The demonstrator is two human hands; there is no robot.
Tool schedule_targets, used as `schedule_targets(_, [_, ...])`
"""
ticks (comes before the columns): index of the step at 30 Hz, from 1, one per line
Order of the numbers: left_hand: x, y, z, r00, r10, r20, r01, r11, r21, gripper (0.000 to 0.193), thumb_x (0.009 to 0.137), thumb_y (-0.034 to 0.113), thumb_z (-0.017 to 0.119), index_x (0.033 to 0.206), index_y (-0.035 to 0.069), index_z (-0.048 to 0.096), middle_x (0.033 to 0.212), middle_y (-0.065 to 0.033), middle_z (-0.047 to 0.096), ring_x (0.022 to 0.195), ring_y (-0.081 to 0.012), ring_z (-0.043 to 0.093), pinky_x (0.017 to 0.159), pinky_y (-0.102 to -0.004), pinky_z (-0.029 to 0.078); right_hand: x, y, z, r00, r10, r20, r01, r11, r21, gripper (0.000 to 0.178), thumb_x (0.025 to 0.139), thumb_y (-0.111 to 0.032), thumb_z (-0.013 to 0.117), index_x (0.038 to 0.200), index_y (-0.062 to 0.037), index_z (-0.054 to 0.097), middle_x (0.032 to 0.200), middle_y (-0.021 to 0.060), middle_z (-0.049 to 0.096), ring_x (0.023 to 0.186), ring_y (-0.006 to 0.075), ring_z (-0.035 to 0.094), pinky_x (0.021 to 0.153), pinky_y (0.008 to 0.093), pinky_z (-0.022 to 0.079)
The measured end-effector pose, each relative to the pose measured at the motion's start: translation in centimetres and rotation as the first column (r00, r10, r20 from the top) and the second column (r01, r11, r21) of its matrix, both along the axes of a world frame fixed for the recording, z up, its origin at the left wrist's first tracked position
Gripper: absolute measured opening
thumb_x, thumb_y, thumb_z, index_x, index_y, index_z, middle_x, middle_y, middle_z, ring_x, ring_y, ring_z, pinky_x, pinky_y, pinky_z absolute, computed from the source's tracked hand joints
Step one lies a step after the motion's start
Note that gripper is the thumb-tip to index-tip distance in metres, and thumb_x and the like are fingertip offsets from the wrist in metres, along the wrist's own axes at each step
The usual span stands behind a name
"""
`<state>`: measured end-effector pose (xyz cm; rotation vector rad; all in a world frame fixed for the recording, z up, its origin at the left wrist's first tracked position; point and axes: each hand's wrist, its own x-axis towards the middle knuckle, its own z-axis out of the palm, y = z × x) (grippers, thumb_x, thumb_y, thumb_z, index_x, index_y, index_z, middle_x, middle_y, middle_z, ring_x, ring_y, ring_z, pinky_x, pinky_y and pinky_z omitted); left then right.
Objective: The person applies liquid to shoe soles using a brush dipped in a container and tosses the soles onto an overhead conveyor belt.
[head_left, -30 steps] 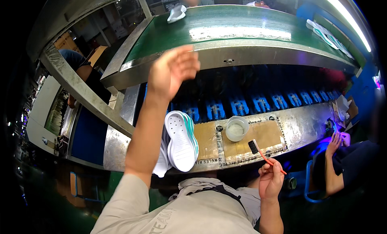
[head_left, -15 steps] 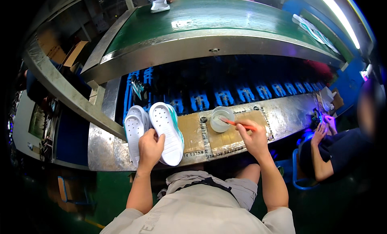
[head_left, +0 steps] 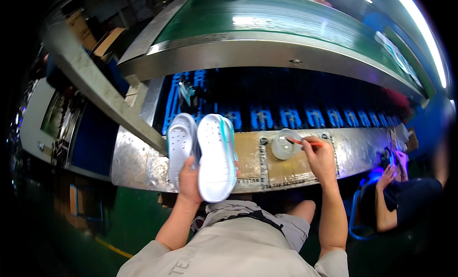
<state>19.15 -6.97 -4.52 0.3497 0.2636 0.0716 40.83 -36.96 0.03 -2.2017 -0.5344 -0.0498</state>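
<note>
My left hand (head_left: 191,182) is closed around a white shoe sole (head_left: 213,155) with small holes and a teal edge. The thumb lies along its left side, and fingertips show past its right edge. Just left of it stand more pale soles (head_left: 180,148), partly covered by my hand and the held sole. My right hand (head_left: 320,158) grips the orange handle of a brush (head_left: 305,142). The brush's dark tip is inside a translucent plastic cup (head_left: 283,153), which stands on the cardboard-covered bench.
A metal-edged bench (head_left: 353,146) runs before me, with cardboard (head_left: 249,157) taped on it. Beyond are blue-lit racks (head_left: 291,117) and a raised green conveyor belt (head_left: 205,21). A slanted metal post (head_left: 102,91) stands left. A co-worker (head_left: 405,200) sits at the right.
The left hand has gone from resting over the soles to wrapping the right-hand sole from beneath, and that sole is lifted toward me. The brush stays at the cup. The view has shifted.
</note>
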Motion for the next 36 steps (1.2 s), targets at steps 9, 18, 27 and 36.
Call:
schedule_targets(9, [0.0, -2.5, -1.0, 0.974, -0.116, 0.196, 0.127, 0.991, -0.046, 0.096, 0.094, 0.051, 0.067, 0.166, 0.002, 0.025, 0.162, -0.0322, 0.039, 0.147, -0.0520, 0.043, 0.125, -0.0579, 0.035, -1.3, -1.2, -0.8, 0.997, -0.011, -0.072, 0.017, 0.996, 0.084, 0.019, 0.102, -0.011, 0.067, 0.111, 0.0033, 0.076, 0.090, 0.0126, 0.079, 0.087, 0.0170, 0.076, 0.079, 0.0289, 0.056])
schedule_targets(18, [1.2, -1.8, -2.7, 0.969, -0.189, 0.157, 0.132, 0.939, 0.316, 0.112, 0.083, 0.040, 0.090, 0.167, 0.007, 0.023, 0.149, -0.0143, 0.054, 0.137, -0.0272, 0.057, 0.115, -0.0427, 0.049, -5.4, 1.0, 3.5, 0.883, 0.469, -0.028, -0.408, 0.796, 0.447, 0.017, 0.095, 0.001, 0.068, 0.107, 0.0031, 0.079, 0.097, 0.0113, 0.079, 0.090, 0.0183, 0.072, 0.084, 0.0316, 0.055])
schedule_targets(27, [2.4, -1.7, -1.6, 0.961, -0.149, 0.232, 0.043, 0.912, 0.407, 0.104, 0.088, 0.037, 0.086, 0.166, 0.007, 0.024, 0.148, -0.0128, 0.053, 0.138, -0.0291, 0.056, 0.115, -0.0442, 0.048, -5.9, 1.5, 2.9, 0.761, 0.596, 0.256, -0.639, 0.757, 0.140, 0.018, 0.088, -0.002, 0.078, 0.106, -0.0042, 0.079, 0.090, 0.0067, 0.075, 0.080, 0.0240, 0.066, 0.076, 0.0364, 0.052])
schedule_targets(36, [4.2, -1.4, -1.6, 0.974, 0.004, 0.225, -0.146, 0.772, 0.618, 0.110, 0.078, 0.042, 0.093, 0.163, 0.006, 0.033, 0.151, -0.0179, 0.054, 0.138, -0.0331, 0.056, 0.116, -0.0454, 0.047, -12.7, 0.7, 3.0, 0.862, 0.418, -0.286, -0.294, 0.873, 0.389, 0.015, 0.099, -0.007, 0.070, 0.103, 0.0017, 0.080, 0.083, 0.0100, 0.078, 0.077, 0.0145, 0.069, 0.074, 0.0286, 0.053])
